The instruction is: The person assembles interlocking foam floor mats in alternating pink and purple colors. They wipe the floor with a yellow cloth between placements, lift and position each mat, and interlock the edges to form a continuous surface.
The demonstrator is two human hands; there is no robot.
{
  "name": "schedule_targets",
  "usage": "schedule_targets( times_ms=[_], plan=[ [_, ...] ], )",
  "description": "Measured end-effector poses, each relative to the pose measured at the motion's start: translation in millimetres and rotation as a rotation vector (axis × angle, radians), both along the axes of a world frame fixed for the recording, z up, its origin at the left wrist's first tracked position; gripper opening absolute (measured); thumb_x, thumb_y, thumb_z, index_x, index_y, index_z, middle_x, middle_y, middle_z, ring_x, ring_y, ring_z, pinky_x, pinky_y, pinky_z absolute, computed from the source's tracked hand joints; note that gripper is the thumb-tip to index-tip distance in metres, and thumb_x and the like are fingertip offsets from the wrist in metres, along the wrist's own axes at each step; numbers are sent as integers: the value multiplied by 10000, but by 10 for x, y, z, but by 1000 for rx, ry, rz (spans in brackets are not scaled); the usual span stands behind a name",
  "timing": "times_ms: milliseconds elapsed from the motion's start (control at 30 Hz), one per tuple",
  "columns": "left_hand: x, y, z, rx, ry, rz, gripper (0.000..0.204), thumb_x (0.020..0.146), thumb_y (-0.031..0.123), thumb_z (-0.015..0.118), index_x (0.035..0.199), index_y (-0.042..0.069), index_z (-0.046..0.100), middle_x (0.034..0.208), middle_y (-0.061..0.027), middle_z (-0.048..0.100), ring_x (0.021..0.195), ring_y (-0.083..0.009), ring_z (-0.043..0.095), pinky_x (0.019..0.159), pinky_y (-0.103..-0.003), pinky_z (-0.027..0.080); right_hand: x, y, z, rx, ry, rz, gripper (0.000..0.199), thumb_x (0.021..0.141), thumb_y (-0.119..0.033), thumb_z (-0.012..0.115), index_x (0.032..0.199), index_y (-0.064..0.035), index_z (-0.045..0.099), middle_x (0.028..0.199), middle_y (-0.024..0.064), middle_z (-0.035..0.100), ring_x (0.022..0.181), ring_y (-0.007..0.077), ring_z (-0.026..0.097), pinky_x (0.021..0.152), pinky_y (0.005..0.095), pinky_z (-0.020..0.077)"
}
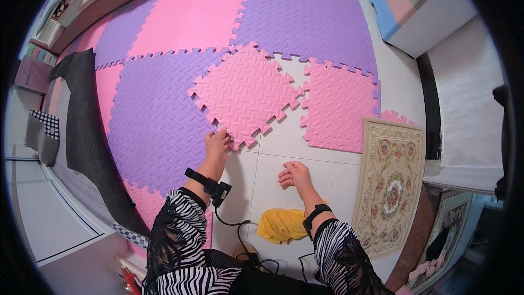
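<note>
On white tile, left hand (217,143) touching ridged pink foam mat (245,94)

Bright, even indoor light, soft faint shadows, sharp centre, strong fisheye bending toward edges, black vignette at the corners

yellow cloth (281,225) on white tile floor (322,177) | patterned rug (388,183) at right | black mat (87,125) at left
</note>
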State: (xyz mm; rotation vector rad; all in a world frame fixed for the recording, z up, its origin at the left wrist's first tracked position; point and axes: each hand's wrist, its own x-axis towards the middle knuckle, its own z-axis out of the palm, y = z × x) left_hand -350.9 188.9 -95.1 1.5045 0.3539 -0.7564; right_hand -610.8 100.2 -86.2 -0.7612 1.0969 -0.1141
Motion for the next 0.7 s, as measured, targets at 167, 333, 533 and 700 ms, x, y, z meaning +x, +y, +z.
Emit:
schedule_targets(
  times_ms=[167,333,533,700],
  plan=[
    [98,-64,-3,-121,-7,-43,215,788,160,688,912,67,539,665,-20,561,496,-116,507,419,-243,368,-4,6,-19,22,-31,-25,220,916,-180,484,981,27,519,741,158,614,552,205,621,461,292,517],
    [168,-154,-142,-174,-97,-41,139,789,150,681,810,84,561,643,-4,557,485,-105,499,412,-244,368,-14,0,-27,23,-71,-23,212,914,-177,488,976,23,516,743,159,616,546,201,621,452,291,519],
    [554,-99,39,-360,-206,-137,169,775,23,655,902,52,548,664,-8,567,524,-97,520,424,-237,381,-28,-10,-41,23,-49,-18,198,909,-168,499,977,18,514,738,161,619,538,194,625,432,288,524],
    [621,-105,258,-216,-190,-300,209,768,21,643,965,22,575,688,-9,569,542,-87,506,463,-213,388,-44,7,-41,7,-72,-15,192,913,-170,496,975,10,519,741,160,620,538,196,627,427,285,518]
  ],
)
